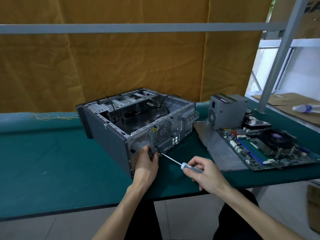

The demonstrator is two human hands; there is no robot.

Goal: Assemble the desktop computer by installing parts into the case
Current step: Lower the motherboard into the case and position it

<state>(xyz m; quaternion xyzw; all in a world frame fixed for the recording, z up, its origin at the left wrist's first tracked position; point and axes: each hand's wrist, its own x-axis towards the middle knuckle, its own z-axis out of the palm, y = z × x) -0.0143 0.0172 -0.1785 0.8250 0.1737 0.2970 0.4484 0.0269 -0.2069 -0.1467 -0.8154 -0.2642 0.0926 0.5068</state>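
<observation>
Soft, even daylight from the right, wide-angle bending at edges, slight overall blur.

Plastic bottle on cardboard

Yellow warning-triangle sticker on case rear panel.

Workshop, green-covered bench, metal shelving, loose motherboard
</observation>
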